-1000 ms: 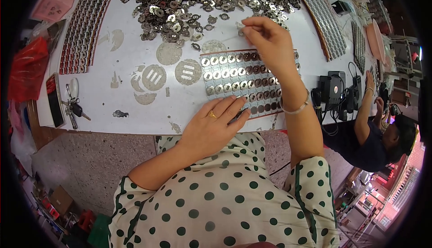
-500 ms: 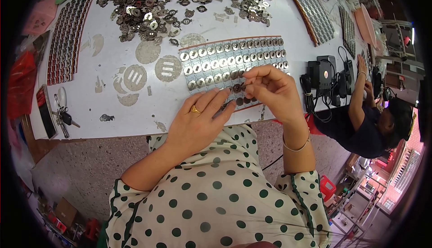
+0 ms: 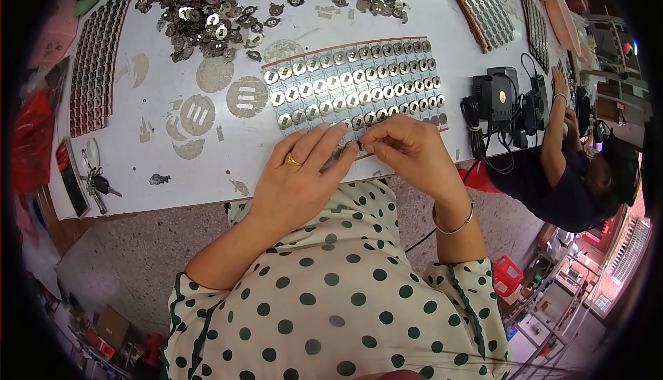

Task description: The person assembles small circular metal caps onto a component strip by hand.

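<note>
A panel of small circuit boards (image 3: 319, 61) lies on the table in front of me, with rows of round slotted metal pieces on it. My left hand (image 3: 298, 166), a gold ring on one finger, rests with fingers stretched out over the panel's near left corner. Its thumb lies close to the forefinger, and what is under them is partly hidden. From the right, my right hand (image 3: 409, 151) reaches to the panel's near edge beside the left fingertips. Its thumb and forefinger are pinched on a small dark metal piece (image 3: 360, 144), mostly hidden by the fingers.
A heap of loose metal pieces (image 3: 221, 7) spreads across the far side. Filled panels lie at left (image 3: 99, 62) and far right (image 3: 476, 4). A black power adapter (image 3: 494, 97) with cables sits right of my panel. Keys (image 3: 99, 181) lie at left. A co-worker (image 3: 570, 173) sits at right.
My right hand has moved left and slightly down, toward my left fingertips. More bright pieces show in the panel's near rows. The whole view has shifted a little.
</note>
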`<state>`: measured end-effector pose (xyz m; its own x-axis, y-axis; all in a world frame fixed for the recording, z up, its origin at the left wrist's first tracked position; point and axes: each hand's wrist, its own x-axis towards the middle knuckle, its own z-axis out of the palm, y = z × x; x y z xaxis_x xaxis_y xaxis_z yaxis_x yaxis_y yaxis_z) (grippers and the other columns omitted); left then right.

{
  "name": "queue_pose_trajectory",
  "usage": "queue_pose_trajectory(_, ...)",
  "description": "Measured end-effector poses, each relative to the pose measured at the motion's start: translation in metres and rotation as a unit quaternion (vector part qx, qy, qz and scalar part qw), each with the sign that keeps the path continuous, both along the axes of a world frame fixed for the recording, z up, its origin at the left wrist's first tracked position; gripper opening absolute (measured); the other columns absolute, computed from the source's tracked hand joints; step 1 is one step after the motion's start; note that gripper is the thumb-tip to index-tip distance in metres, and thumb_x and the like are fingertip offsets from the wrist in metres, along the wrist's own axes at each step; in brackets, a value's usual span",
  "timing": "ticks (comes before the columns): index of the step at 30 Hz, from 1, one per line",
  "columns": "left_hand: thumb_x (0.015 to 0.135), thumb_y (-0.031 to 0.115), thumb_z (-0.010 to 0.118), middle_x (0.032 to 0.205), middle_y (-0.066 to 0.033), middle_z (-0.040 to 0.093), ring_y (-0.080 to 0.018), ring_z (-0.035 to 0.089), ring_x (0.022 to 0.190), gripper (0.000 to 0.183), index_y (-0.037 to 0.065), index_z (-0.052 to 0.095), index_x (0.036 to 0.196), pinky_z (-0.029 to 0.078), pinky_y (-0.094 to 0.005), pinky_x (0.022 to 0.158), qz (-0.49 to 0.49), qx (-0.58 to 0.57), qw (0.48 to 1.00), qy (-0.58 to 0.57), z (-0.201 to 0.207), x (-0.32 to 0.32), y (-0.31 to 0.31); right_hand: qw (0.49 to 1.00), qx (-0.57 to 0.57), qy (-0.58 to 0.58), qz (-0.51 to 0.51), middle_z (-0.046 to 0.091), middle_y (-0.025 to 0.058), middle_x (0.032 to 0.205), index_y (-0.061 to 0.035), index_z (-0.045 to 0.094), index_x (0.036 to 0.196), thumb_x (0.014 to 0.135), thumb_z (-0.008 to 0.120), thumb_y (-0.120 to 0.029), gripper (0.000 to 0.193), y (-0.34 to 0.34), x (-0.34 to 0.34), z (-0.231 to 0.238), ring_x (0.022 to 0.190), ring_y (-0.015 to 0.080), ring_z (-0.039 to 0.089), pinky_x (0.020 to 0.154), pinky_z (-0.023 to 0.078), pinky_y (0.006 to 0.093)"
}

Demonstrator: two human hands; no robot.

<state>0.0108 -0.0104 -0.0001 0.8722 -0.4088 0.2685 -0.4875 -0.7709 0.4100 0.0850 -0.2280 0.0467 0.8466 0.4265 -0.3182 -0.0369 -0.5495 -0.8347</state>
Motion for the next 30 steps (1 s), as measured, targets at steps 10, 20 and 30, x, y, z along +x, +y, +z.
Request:
queue_pose_trajectory(10,0.084,0.01,0.073,0.143,-0.0058,0.06,-0.0252,0.057,0.127,0.041,0.011,0.071,0.125,0.045,-0.0417,0.105,0.004,-0.016,1.0,-0.006,-0.001,-0.001,0.0,0.996,-0.026,-0.081,-0.029,0.064,0.01,0.085,-0.001,0.068,0.103,0.086,0.075,0.0,0.019,0.006,-0.018,-0.009,0.071,0.022,0.065,0.063,0.053,0.0324)
queue_pose_trajectory(20,0.088,0.016,0.061,0.137,-0.0074,0.062,-0.0221,0.057,0.126,0.035,0.01,0.069,0.121,0.042,-0.0369,0.107,0.007,-0.007,0.999,-0.037,-0.002,0.001,0.001,0.974,-0.086,-0.194,0.084,0.068,0.0102,0.086,-0.001,0.072,0.103,0.087,0.077,-0.002,0.017,0.006,0.007,0.005,0.073,0.0198,0.066,0.062,0.051,0.0309)
queue_pose_trajectory(30,0.082,0.016,0.074,0.137,-0.0027,0.058,-0.0199,0.053,0.127,0.043,0.016,0.069,0.124,0.04,-0.0382,0.107,0.006,-0.01,1.0,-0.017,0.0,0.0,-0.001,0.848,-0.014,-0.508,0.149,0.071,0.0093,0.093,-0.0057,0.069,0.116,0.082,0.066,0.0,0.035,0.124,0.118,-0.034,0.093,0.0309,0.065,0.077,0.057,0.0404)
